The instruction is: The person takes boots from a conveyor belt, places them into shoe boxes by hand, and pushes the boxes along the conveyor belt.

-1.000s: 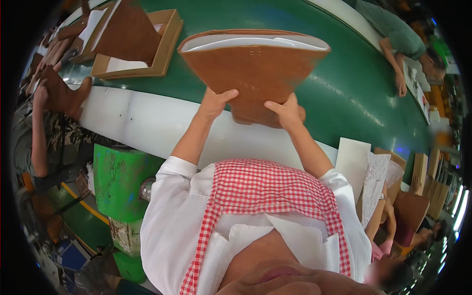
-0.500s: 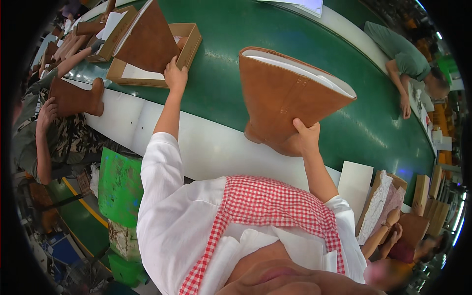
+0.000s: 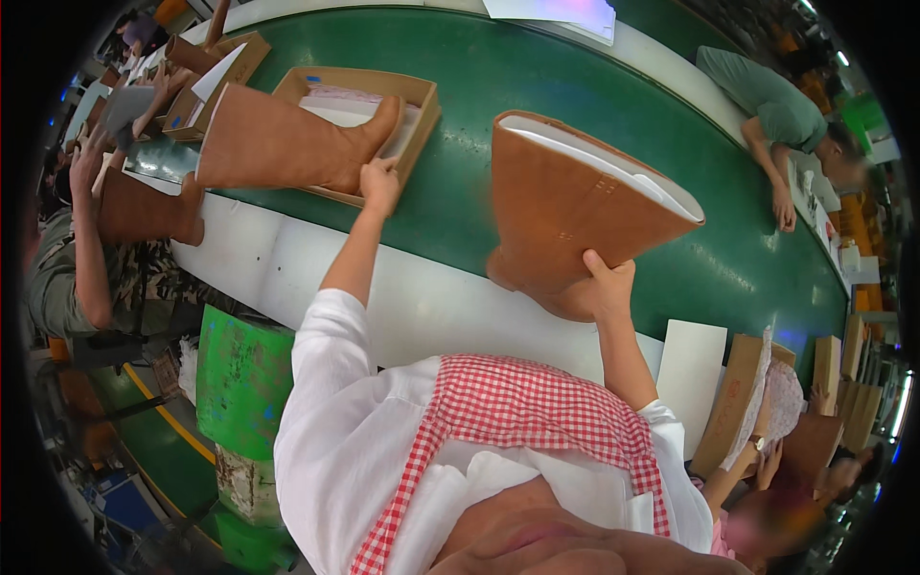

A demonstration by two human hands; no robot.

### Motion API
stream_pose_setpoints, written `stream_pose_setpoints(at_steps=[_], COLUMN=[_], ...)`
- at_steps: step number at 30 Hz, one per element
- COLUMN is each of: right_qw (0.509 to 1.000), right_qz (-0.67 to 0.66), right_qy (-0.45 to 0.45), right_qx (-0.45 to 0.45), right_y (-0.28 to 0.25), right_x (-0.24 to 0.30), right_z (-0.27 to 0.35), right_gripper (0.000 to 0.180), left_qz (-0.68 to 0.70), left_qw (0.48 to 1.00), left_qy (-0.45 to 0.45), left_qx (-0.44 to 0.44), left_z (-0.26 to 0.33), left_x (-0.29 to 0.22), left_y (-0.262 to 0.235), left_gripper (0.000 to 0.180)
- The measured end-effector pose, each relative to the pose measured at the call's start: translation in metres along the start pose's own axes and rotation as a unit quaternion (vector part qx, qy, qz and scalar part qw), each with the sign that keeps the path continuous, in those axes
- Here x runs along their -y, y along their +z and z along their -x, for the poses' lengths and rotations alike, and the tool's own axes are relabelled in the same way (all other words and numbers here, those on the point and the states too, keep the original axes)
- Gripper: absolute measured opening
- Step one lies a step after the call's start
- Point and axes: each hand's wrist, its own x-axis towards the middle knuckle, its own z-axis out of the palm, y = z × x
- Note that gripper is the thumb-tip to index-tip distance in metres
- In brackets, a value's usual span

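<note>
My left hand (image 3: 380, 187) is closed on a tall brown boot (image 3: 278, 139) near its heel. That boot lies sideways over an open cardboard box (image 3: 428, 110), its toe over the box and its shaft reaching left past the rim. Inside the box, pale paper (image 3: 335, 103) shows beside the boot. In my right hand (image 3: 610, 286) is a second brown boot (image 3: 575, 206), gripped low with my thumb on its near face. Its wide top opening, lined in white, points up and away from me, and the foot end is partly hidden below the shaft.
A green conveyor belt (image 3: 460, 67) with a white ledge (image 3: 422, 307) runs in front of me. At left, a co-worker's hand (image 3: 88, 171) is near another boot (image 3: 149, 206) and a box (image 3: 254, 53). A box (image 3: 736, 393) and co-workers' arms are at right; another person (image 3: 767, 96) leans in across.
The left boot has turned from upright to lying sideways, its foot now over the box. My left hand and the box have shifted right; my right hand still holds its boot.
</note>
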Motion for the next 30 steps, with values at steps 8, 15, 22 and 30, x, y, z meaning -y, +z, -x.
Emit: stream_pose_setpoints(at_steps=[8,15,22,30], right_qw=[0.992,0.988,0.991,0.993], right_qz=[0.091,0.044,0.050,-0.017], right_qy=[-0.047,-0.053,-0.056,-0.053], right_qx=[-0.068,-0.136,-0.112,-0.103], right_y=[-0.036,-0.082,-0.093,-0.113], right_x=[0.032,0.039,0.040,0.045], right_z=[0.018,0.036,0.040,0.034], right_gripper=[0.045,0.046,0.048,0.056], left_qz=[0.108,0.217,0.364,0.391], left_qw=[0.967,0.898,0.924,0.739], left_qy=[0.068,0.069,-0.120,-0.543], left_qx=[0.219,0.377,-0.009,0.070], left_z=[0.138,0.176,0.076,0.027], left_x=[-0.151,-0.221,-0.123,-0.122], left_y=[0.065,0.064,0.050,0.049], left_gripper=[0.035,0.047,0.043,0.060])
